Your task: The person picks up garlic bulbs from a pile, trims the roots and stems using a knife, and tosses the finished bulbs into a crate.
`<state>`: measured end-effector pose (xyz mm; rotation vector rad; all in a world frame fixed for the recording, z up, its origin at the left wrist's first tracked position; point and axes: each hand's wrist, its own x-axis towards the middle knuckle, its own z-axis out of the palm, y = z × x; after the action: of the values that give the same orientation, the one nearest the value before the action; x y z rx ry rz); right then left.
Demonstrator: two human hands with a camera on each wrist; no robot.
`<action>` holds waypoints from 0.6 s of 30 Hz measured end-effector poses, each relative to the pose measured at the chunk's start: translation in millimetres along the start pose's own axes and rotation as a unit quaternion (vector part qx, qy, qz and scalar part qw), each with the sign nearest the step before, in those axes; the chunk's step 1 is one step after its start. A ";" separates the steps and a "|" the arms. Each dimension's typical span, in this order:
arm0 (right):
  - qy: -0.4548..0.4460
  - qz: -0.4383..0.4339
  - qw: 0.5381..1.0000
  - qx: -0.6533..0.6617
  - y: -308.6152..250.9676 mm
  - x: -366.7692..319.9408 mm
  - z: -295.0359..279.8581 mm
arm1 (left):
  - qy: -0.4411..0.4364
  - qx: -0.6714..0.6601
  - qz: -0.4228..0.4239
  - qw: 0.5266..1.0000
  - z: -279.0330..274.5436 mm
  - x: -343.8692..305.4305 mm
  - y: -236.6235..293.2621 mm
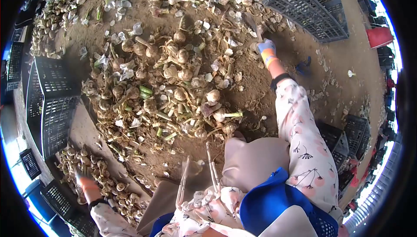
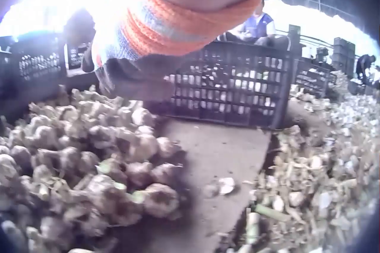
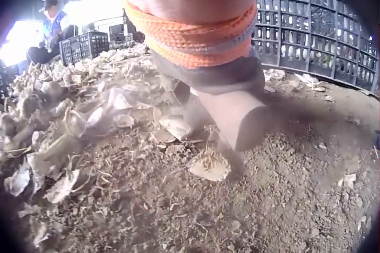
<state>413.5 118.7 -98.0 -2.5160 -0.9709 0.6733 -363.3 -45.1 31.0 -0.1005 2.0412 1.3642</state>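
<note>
My left hand (image 1: 86, 181), in a glove with an orange cuff, is over a pile of garlic bulbs (image 1: 97, 167) at the lower left. In the left wrist view its dark-coated fingers (image 2: 139, 81) are loosely bent above the heaped bulbs, with nothing visible in them. Reaching to the upper right, my right hand (image 1: 268, 50) grips a tool by its tan handle (image 3: 237, 119), whose blunt end sticks out below the glove. A narrow brownish part of it points away from the hand, low over dirt and dry peelings. Its working end is hidden in the right wrist view.
Untrimmed garlic (image 1: 173, 69) with stems and skins covers the ground before me. Black plastic crates stand at the left (image 1: 56, 102) and upper right (image 1: 308, 6). A red bucket (image 1: 379, 37) lies farther right. Another person (image 3: 53, 27) sits in the background.
</note>
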 end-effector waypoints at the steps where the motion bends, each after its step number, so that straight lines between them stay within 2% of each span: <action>1: -0.004 -0.002 0.999 0.053 12.6 4.6 9.6 | -0.087 0.057 0.001 0.995 39.5 -6.9 -24.8; 2: -0.009 -0.006 0.994 0.104 29.6 9.4 24.9 | -0.176 0.115 0.012 0.978 78.9 -13.7 -49.6; 3: -0.050 -0.050 0.972 0.224 46.4 -1.5 38.1 | -0.260 0.164 0.032 0.951 118.0 -20.6 -74.5; 4: -0.101 -0.083 0.931 0.341 62.6 -13.3 50.9 | -0.333 0.151 0.013 0.931 165.8 -89.3 -90.2; 6: -0.277 -0.090 0.845 0.449 -31.2 -143.4 -18.5 | -0.460 0.140 -0.026 0.876 242.6 -204.6 -117.1; 8: -0.347 -0.140 0.820 0.432 -32.8 -186.7 -20.3 | -0.555 0.127 -0.080 0.818 268.5 -277.5 -135.0; 10: -0.410 -0.170 0.783 0.436 -36.7 -223.3 -19.6 | -0.586 0.075 -0.155 0.792 277.8 -319.4 -142.4; 11: -0.440 -0.174 0.759 0.447 -40.0 -238.2 -18.2 | -0.652 0.007 -0.177 0.737 272.7 -319.7 -145.3; 12: -0.453 -0.127 0.727 0.501 -39.3 -247.4 -12.5 | -0.646 -0.016 -0.155 0.748 268.6 -323.9 -145.0; 13: -0.484 -0.136 0.745 0.439 -38.8 -243.1 -22.1 | -0.633 0.005 -0.145 0.760 263.4 -323.1 -142.6; 14: -0.486 -0.132 0.744 0.438 -41.2 -241.8 -29.2 | -0.622 0.027 -0.135 0.771 258.8 -321.2 -139.5; 16: -0.391 -0.162 0.839 0.341 -44.0 -238.7 -37.6 | -0.636 0.026 -0.126 0.761 253.4 -318.9 -137.2; 17: -0.295 -0.302 0.887 0.186 -35.5 -229.8 -37.7 | -0.650 0.034 -0.117 0.750 251.4 -315.2 -139.7; 18: -0.297 -0.299 0.888 0.184 -37.8 -228.2 -38.6 | -0.665 0.041 -0.108 0.738 248.9 -310.4 -141.6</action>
<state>266.4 -20.1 20.6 -1.5563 -1.5470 1.2946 55.2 11.1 37.6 0.5279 0.7899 0.7289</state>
